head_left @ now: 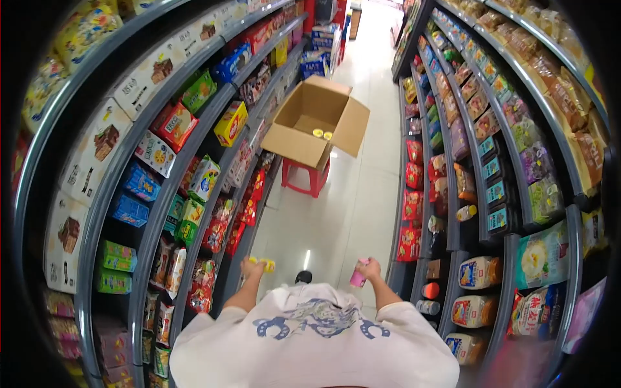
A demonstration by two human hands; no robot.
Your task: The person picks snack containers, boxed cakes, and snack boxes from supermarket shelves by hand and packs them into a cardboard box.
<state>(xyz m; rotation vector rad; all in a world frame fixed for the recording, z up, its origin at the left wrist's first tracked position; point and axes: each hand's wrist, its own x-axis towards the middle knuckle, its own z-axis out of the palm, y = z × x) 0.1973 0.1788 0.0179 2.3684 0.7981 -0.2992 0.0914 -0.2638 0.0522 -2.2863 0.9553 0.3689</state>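
narrow aisle, pale shiny floor tiles, packed left shelf and right shelf curving up on both sides. ahead of us a red stool bears an open cardboard box, flaps folded outward. two yellow-topped tubs sit inside it, close together, toward its near right corner.

left hand: out by the lower edge of the left shelf, fingers pinching a small yellow container, which pokes out toward the middle of the aisle. exact finger placement too small to tell.

right hand: nearer the right shelf's lower edge, fingers closed on the upper part of a pink container, its lower end tilted inward. both containers well apart from each other and from the box; a black shoe shows between our arms.

handling notes, our judgement: one container per hand is a sound load, with firm, even pressure and no squeezing. we would hold the pink one nearer its middle, as a grip high up lets the lower end swing. elbows in, so neither container clips a shelf edge. eyes on the box flaps too; the right one juts into the aisle and could catch a sleeve.
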